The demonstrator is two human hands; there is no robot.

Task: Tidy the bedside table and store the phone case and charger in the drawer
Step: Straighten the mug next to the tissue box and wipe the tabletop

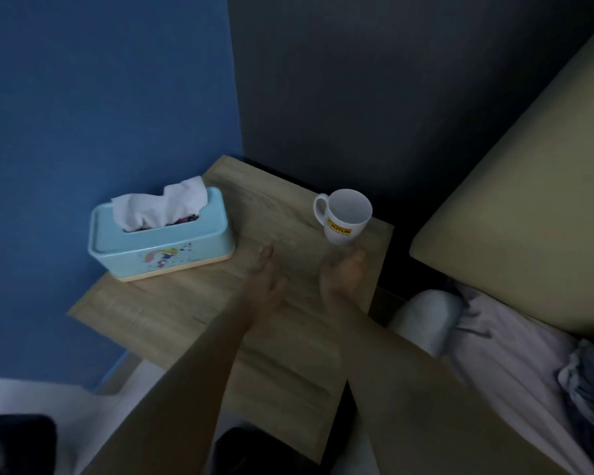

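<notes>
The wooden bedside table (186, 303) stands in the corner with a light-blue tissue box (158, 241) on its left and a white mug (343, 214) with a yellow label at its right back. My left hand (266, 275) hovers flat over the middle of the tabletop, fingers stretched out and holding nothing, just right of the tissue box. My right hand (343, 275) is blurred; its fingertips reach the base of the mug, and I cannot tell whether they grip it. No phone case, charger or drawer shows in the head view.
Blue wall on the left and dark wall behind the table. A beige headboard (511, 200) and a bed with pale crumpled sheets (494, 354) lie to the right. Dark objects sit at the bottom left (14, 443) and bottom centre (254, 447).
</notes>
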